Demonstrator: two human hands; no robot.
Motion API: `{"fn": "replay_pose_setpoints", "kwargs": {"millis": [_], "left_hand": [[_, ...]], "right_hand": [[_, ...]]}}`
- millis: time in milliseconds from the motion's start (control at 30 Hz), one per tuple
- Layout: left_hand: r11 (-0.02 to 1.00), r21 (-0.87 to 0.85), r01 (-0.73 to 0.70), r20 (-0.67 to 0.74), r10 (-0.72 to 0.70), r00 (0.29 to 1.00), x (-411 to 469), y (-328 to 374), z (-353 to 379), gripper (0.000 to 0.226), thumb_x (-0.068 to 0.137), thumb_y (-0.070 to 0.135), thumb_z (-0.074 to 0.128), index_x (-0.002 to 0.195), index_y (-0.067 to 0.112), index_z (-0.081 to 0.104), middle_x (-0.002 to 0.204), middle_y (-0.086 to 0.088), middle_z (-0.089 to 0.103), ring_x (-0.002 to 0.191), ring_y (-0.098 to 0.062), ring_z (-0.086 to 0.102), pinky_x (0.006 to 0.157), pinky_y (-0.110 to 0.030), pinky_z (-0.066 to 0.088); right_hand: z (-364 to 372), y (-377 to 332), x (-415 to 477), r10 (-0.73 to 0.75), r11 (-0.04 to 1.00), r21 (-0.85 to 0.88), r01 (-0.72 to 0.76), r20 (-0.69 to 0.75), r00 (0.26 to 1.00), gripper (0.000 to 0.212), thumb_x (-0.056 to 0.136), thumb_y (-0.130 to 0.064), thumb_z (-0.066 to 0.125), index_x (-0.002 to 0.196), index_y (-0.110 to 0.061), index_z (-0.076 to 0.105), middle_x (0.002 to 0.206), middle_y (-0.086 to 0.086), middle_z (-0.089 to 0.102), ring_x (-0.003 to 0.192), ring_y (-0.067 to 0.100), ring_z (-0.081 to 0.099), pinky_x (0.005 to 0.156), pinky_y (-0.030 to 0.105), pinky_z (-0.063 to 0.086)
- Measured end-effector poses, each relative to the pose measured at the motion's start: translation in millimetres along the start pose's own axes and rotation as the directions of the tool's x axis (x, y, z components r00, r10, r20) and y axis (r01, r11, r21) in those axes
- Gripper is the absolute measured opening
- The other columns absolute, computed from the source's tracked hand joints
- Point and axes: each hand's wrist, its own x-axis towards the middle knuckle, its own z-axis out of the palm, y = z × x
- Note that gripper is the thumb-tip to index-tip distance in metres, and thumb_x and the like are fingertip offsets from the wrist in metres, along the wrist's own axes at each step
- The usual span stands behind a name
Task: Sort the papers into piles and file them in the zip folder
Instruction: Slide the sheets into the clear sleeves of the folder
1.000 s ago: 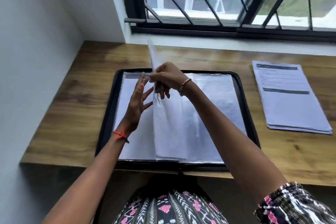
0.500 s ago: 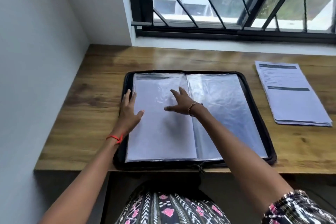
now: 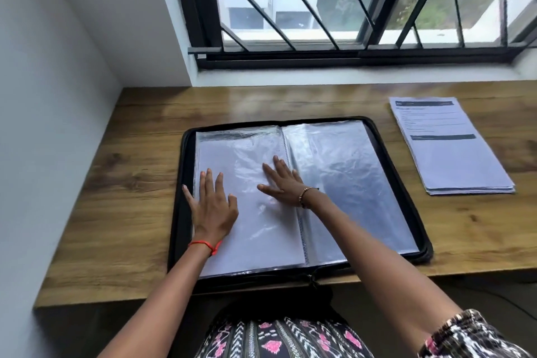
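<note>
Left grip (image 3: pixel 213 209) and right grip (image 3: pixel 283 184) press flat, fingers straight, on the zip folder's (image 3: pixel 290 119) sleeve (image 3: pixel 252 160). It looks slick and floppy, probably best lifted by a corner.

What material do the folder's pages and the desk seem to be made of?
Folder pages: thin clear plastic sleeves, glossy; they crinkle and reflect light in patches. Desk: wood or wood-look laminate, satin finish; brown grain and knots show, but whether they are real or printed is unclear.

Home study: wooden desk (image 3: pixel 122 212), barred window (image 3: pixel 334 8)
</note>
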Motion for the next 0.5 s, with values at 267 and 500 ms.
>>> {"fn": "replay_pose_setpoints", "kwargs": {"millis": [267,500], "left_hand": [[0.979,-0.091,-0.180,-0.082,0.173,0.981,38,98,4,0.064,0.085,0.039,0.024,0.144,0.014,0.030,0.157,-0.007,0.015,0.146,-0.020,0.003,0.113,-0.052,-0.007],[0.923,-0.235,-0.305,-0.036,0.305,0.952,65,241,32,0.061,0.094,0.044,0.027,0.146,0.012,0.024,0.156,-0.005,0.015,0.146,-0.019,0.004,0.116,-0.043,-0.001]], "right_hand": [[-61,70,-27,0.152,0.760,0.641,0.110,-0.340,0.928,0.056,0.085,-0.022,0.066,0.135,-0.018,0.042,0.107,0.015,0.066,0.097,0.020,0.062,0.092,0.040,0.048],[-126,187,-67,0.386,0.857,0.515,-0.022,-0.612,0.690,0.030,0.084,-0.010,0.064,0.112,-0.003,0.062,0.084,0.013,0.063,0.080,0.023,0.058,0.068,0.017,0.038]]}}
